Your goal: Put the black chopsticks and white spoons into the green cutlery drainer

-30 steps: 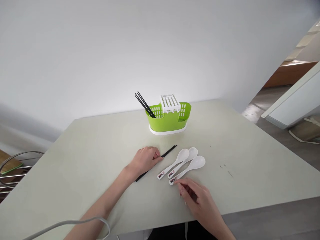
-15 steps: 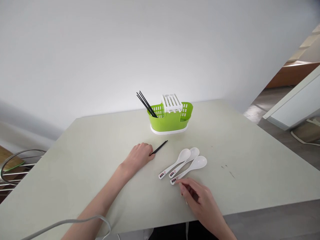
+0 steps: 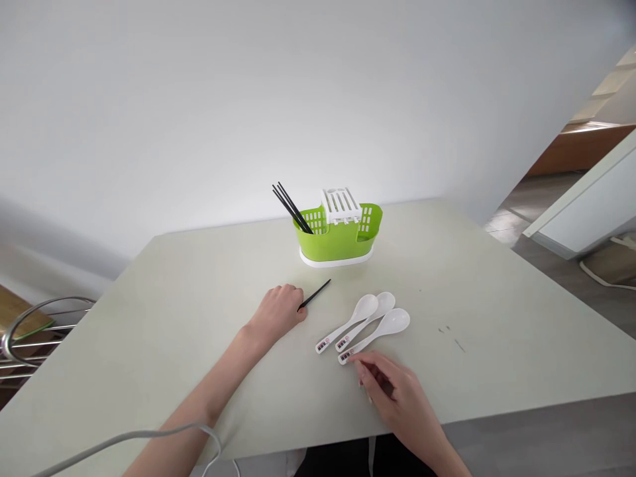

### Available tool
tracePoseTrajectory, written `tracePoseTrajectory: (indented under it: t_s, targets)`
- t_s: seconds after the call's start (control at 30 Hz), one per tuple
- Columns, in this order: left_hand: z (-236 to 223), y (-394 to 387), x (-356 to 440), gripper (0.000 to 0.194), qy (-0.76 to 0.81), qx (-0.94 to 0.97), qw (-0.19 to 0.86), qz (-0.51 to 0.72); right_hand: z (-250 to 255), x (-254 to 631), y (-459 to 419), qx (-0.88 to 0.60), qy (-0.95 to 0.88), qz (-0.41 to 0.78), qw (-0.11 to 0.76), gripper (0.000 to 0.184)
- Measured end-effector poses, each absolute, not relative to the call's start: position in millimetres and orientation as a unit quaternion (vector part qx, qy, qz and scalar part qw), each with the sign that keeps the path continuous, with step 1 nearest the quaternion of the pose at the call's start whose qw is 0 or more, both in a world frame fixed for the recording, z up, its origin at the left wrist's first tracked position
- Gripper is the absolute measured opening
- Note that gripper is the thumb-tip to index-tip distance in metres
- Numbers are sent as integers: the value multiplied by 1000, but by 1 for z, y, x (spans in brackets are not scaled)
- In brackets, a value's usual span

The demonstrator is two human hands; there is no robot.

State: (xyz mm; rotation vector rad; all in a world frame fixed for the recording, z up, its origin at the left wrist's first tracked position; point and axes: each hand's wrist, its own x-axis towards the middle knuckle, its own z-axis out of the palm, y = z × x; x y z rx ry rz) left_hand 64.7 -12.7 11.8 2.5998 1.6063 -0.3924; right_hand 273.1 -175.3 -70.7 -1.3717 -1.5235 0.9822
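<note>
Your left hand (image 3: 279, 309) has its grip around black chopsticks (image 3: 316, 293) just below frame centre, long axis slanting up-right toward the green caddy (image 3: 330, 245). Your right hand (image 3: 395, 392), farther off, meets the lowest white spoon (image 3: 383, 328); whether gripped, you can't tell.

One head-worn camera looks forward and down over the pale grey-green flat table (image 3: 477, 285) — near enough that it fills most of the lower half — towards the plain whitish wall (image 3: 298, 99), the bright-green oval plastic basket (image 3: 335, 245) near mid-view.
</note>
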Motion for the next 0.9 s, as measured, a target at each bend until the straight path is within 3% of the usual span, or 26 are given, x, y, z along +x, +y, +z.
tracePoseTrajectory:
  t_s: [0.23,0.47,0.63,0.9]
  targets:
    - [9,-14,60,26,524,846,35,-91,-69,273,-176,-548,-613,388,416,36]
    - [18,-15,49,26,525,844,112,3,-69,273,-176,-545,-607,402,416,36]
    - [33,-12,44,23,512,801,243,192,-70,274,-176,-543,-608,402,417,35]
    - [25,-19,65,46,497,562,536,386,-67,274,-176,-548,-607,400,414,37]
